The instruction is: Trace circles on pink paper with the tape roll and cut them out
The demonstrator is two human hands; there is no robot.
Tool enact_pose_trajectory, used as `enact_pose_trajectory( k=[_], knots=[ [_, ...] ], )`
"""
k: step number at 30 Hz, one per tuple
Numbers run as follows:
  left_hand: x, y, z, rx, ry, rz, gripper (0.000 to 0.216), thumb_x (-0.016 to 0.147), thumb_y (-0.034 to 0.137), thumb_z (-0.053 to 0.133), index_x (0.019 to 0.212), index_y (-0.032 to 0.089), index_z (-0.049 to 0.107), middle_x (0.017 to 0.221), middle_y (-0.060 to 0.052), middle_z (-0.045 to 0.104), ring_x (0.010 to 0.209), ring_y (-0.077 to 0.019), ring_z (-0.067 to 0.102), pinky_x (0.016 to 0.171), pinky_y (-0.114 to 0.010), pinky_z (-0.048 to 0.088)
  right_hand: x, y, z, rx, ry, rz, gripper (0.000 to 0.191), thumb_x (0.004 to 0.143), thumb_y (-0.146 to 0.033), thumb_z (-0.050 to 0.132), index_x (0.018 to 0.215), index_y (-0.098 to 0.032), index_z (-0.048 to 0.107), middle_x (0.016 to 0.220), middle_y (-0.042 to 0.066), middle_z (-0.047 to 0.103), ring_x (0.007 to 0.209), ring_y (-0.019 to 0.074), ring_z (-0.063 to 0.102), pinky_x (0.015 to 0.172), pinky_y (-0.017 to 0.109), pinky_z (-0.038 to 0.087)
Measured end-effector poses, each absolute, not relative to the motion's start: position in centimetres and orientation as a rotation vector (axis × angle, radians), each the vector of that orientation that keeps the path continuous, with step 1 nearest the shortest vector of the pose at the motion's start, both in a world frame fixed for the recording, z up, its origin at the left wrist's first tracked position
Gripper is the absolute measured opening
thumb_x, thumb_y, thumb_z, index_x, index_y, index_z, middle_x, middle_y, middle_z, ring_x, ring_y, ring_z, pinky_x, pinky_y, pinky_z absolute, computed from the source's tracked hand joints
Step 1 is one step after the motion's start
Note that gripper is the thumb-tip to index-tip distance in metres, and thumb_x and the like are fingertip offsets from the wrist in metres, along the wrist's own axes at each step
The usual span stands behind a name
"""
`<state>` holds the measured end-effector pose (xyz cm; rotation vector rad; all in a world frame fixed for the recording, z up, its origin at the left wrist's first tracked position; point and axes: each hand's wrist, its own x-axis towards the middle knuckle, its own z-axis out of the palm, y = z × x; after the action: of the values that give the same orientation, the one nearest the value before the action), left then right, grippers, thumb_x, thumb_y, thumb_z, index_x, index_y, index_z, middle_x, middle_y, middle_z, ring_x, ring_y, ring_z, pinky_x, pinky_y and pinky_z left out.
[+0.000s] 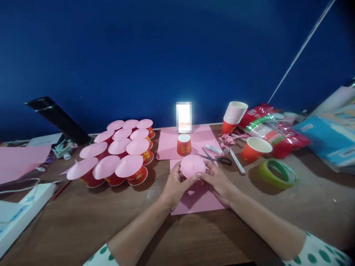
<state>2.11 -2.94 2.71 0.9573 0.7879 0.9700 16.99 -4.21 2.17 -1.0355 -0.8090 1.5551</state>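
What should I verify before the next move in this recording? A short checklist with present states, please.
1. Pink round paper held on both sides: ok, left grip and right grip both hold it.
2. Red cup just beyond it standing base up: ok.
3. That cup's top bare: ok, no paper on it.
4. Scissors well away from the fingers: not ok, they lie close to the right grip.
5. White tube capped: cannot tell, too small.
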Motion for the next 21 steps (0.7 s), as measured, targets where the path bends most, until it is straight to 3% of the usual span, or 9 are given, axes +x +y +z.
enact_pose_trajectory(
  k=[9, 17, 21],
  knots=[
    [1.93, -2.63, 1.78, 0.821, 0.824, 0.988, 0.074, 0.063, 0.027, 0.076, 0.126, 0.02, 0.04, 0.083, -0.004, 0.066, 0.065, -0.0137, 0.062, 0.061, -0.025, 0.049, 16.69, -4.63, 2.55, -1.072, -0.916, 1.564, 0.04, 0.065, -0.028, 0.074, 0.098, -0.022, 0.052, 0.075, -0.002, 0.064, 0.055, 0.0095, 0.053, 0.051, 0.022, 0.041],
    [2.24, -2.61, 2.36, 0.777, 0.74, 1.014, 0.064, 0.065, 0.029, 0.075, 0.12, 0.016, 0.046, 0.1, -0.009, 0.064, 0.081, -0.017, 0.063, 0.07, -0.026, 0.048, 17.04, -4.29, 1.85, -1.039, -0.958, 1.583, 0.042, 0.064, -0.028, 0.075, 0.098, -0.021, 0.051, 0.066, -0.004, 0.061, 0.052, 0.0094, 0.051, 0.049, 0.021, 0.039],
    [2.07, -2.58, 2.27, 0.752, 0.758, 1.031, 0.069, 0.063, 0.024, 0.076, 0.122, 0.017, 0.042, 0.094, -0.006, 0.064, 0.074, -0.0136, 0.062, 0.068, -0.024, 0.048, 16.9, -4.6, 2.19, -1.008, -0.952, 1.635, 0.042, 0.066, -0.027, 0.074, 0.101, -0.022, 0.052, 0.074, -0.002, 0.062, 0.061, 0.0116, 0.056, 0.054, 0.024, 0.044]
  ],
)
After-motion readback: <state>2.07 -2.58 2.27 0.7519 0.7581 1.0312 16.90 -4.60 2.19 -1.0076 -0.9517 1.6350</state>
